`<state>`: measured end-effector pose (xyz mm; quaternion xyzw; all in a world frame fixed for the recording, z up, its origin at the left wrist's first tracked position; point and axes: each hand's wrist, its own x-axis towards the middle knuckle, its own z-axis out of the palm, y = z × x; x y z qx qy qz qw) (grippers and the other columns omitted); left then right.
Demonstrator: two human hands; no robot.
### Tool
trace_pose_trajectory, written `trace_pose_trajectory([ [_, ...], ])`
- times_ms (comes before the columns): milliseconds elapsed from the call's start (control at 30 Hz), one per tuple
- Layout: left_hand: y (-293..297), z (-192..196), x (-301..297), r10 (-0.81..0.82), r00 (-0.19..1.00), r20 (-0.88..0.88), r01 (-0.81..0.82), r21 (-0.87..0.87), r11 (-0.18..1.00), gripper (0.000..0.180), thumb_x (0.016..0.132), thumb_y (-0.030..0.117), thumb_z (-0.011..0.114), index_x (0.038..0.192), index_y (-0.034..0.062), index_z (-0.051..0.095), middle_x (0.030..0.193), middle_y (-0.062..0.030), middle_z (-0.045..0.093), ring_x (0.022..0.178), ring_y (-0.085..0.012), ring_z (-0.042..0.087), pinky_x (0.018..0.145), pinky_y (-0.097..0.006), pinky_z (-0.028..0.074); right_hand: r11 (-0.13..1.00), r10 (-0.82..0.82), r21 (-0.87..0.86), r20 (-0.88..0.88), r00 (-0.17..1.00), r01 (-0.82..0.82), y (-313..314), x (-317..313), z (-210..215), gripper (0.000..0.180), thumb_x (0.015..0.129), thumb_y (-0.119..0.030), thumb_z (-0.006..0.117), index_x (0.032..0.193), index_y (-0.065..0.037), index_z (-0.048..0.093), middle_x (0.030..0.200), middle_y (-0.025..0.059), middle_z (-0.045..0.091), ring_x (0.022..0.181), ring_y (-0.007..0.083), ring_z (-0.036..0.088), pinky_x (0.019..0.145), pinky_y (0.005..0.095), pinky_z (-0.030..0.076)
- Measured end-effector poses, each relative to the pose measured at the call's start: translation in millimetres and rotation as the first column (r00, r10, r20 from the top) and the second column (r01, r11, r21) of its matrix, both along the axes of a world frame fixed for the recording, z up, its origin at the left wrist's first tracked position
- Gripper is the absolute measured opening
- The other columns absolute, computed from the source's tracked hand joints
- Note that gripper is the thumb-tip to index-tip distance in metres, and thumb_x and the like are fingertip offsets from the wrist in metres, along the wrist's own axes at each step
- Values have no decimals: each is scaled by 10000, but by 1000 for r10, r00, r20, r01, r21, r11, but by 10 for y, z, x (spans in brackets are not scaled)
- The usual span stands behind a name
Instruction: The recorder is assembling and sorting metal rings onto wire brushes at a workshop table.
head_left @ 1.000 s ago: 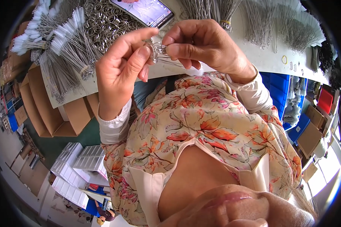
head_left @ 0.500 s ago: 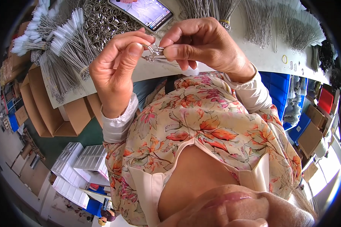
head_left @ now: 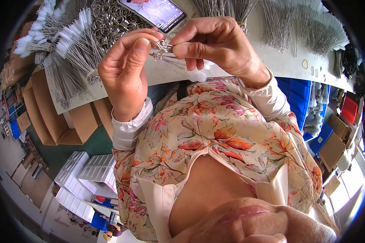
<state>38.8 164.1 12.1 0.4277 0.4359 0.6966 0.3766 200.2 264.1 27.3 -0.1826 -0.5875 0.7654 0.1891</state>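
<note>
My left hand (head_left: 125,73) pinches a metal split ring (head_left: 159,47) between thumb and fingers, in front of my chest at the table's near edge. My right hand (head_left: 221,48) is closed, thumb against forefinger, on the wire loop ends next to the ring. Thin wire-stem brushes hang from the ring, their white bristle tips (head_left: 198,76) below my right hand. How many loops are threaded on the ring cannot be made out.
Beyond my hands lie a heap of metal rings (head_left: 111,24) and a phone (head_left: 156,13) with a lit screen. Bundles of wire brushes (head_left: 75,44) lie at the left, more brushes (head_left: 320,34) at the right. Cardboard boxes (head_left: 54,109) and a blue bin (head_left: 294,97) flank the table.
Both hands have shifted slightly; the ring has turned and moved a little left. The hanging brush tips have swung to the left and show more clearly.
</note>
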Motion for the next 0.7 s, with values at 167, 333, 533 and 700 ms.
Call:
trace_pose_trajectory([
  [167, 15, -3, -1, -28, 992, 119, 36, -61, 997, 159, 886, 79, 542, 907, -58, 621, 910, -133, 641, 836, -160, 580, 808, -279, 428, 999, 1, -43, -13, 1000, -1, 7, 0, -29, 124, 852, -144, 637, 869, -24, 666, 717, 14, 635, 602, 70, 589, 530, 201, 454],
  [333, 84, -31, -71, -82, 975, 205, 106, -109, 988, 162, 891, 90, 537, 892, -47, 623, 870, -102, 638, 803, -142, 568, 781, -268, 422, 990, -11, -138, -32, 999, 6, 11, -27, -102, 140, 852, -164, 638, 875, -27, 654, 726, 11, 623, 599, 73, 583, 519, 198, 444],
  [533, 99, -70, -102, -59, 959, 277, 108, -167, 980, 155, 892, 86, 536, 876, -41, 623, 842, -84, 633, 788, -134, 562, 777, -262, 416, 938, -17, -346, -76, 997, -10, -3, -59, -151, 147, 849, -153, 639, 893, -13, 640, 738, 25, 617, 613, 85, 583, 508, 203, 441],
  [700, 127, -111, -79, -116, 918, 378, 164, -98, 982, 145, 894, 71, 525, 883, -38, 621, 866, -94, 634, 818, -147, 568, 807, -279, 415, 940, -36, -342, -112, 993, -5, -4, -78, -146, 140, 846, -149, 643, 885, -14, 641, 741, 25, 623, 611, 82, 585, 505, 200, 444],
])
